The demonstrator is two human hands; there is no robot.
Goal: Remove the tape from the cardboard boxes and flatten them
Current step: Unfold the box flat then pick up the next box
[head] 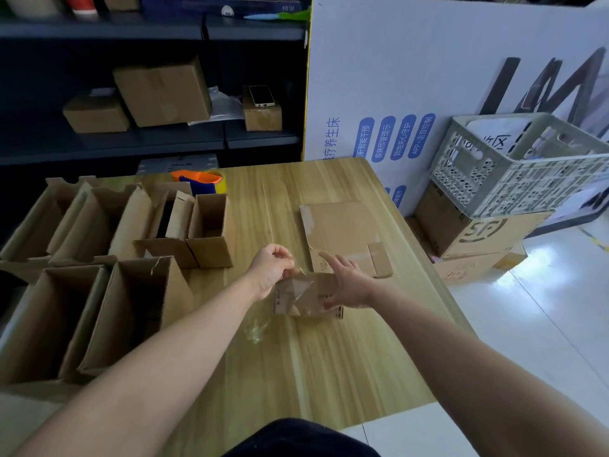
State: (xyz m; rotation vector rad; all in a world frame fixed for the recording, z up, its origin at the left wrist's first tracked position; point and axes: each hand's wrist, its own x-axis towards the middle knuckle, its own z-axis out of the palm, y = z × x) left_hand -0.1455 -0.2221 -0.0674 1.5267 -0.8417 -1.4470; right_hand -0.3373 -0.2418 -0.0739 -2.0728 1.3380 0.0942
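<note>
A small cardboard box (306, 296) lies on the wooden table (296, 374) in front of me. My left hand (272, 270) pinches a strip of clear tape (301, 275) that lifts off the box's top. My right hand (346, 285) presses on the box's right side with straight fingers, the thumb at its front edge. A crumpled wad of clear tape (257, 329) lies on the table just left of the box. Behind the box lies a flattened cardboard box (342, 237).
Several open cardboard boxes (131, 311) stand along the table's left side. An orange and blue tape dispenser (199, 181) sits at the far edge. To the right, on the floor, a plastic crate (514, 169) rests on stacked cartons (478, 235). Dark shelves (148, 136) stand behind.
</note>
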